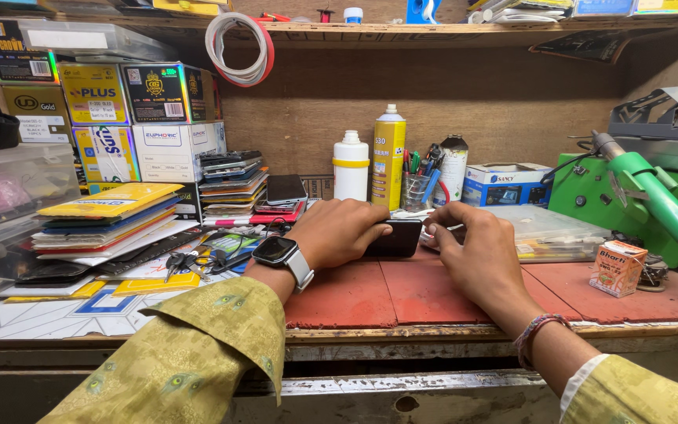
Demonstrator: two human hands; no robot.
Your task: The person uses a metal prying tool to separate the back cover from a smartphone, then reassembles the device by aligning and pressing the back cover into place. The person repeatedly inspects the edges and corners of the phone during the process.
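Olive-yellow patterned sleeves enter from the near edge, above a worn wooden bench front (339, 357). Red mat (370, 294) covers the bench top. Left wrist carries a smartwatch (280, 253) with a pale strap; right wrist carries a braided thread band (539, 328).

Left hand (339, 232): fingers curled over the left end of a black phone (398, 238), gripping it. Right hand (476, 243): fingers bent, tips at the phone's right end; whether they press it cannot be told. Phone sits on edge at mid-bench, between both hands.

Beside: bunch of keys (186, 261) left, small orange carton (617, 267) right, clear plastic case (551, 232) behind the right hand.

Behind: stacked flat packets (111, 212), pile of phones (233, 184), white bottle (351, 166), yellow spray can (388, 157), cup of pens (416, 184), green machine (637, 196).

Farthest: boxes (135, 118) and a wooden shelf (433, 30).
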